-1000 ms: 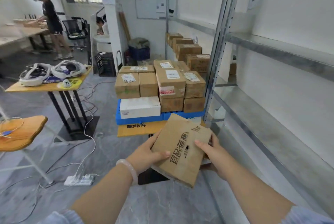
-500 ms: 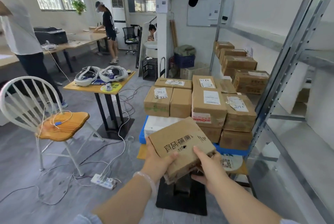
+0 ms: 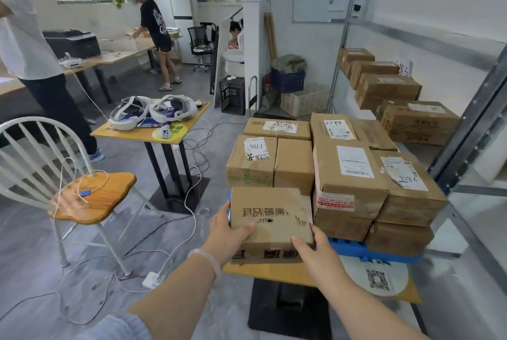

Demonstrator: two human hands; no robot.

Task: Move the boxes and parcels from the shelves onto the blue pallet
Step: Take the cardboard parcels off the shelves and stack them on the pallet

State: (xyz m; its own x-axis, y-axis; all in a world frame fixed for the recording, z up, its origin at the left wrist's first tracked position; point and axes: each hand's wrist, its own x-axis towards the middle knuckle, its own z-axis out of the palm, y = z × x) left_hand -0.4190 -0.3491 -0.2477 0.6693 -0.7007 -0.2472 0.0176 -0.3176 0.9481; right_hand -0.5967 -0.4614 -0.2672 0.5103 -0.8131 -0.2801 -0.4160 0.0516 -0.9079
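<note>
Office — blue pallet (image 3: 356, 250) on yellow table (image 3: 288, 275), box arriving
Printed cardboard box (image 3: 270, 216), swung over from the shelves, now at pallet's front-left corner — left hand (image 3: 227, 232) and right hand (image 3: 315, 252) grasp it; almost placed.

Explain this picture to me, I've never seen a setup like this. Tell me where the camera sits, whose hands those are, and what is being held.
There is no machine here. A person wears a wide-angle camera on the head, looking forward and down, so the two arms at the bottom are the wearer's own. The left hand and right hand both grip a printed cardboard box at the near left of a pile of boxes. That pile stands on a blue pallet, which sits on a small yellow-topped table. I cannot tell whether the held box is set down yet. On the right are metal shelves with more boxes waiting.
</note>
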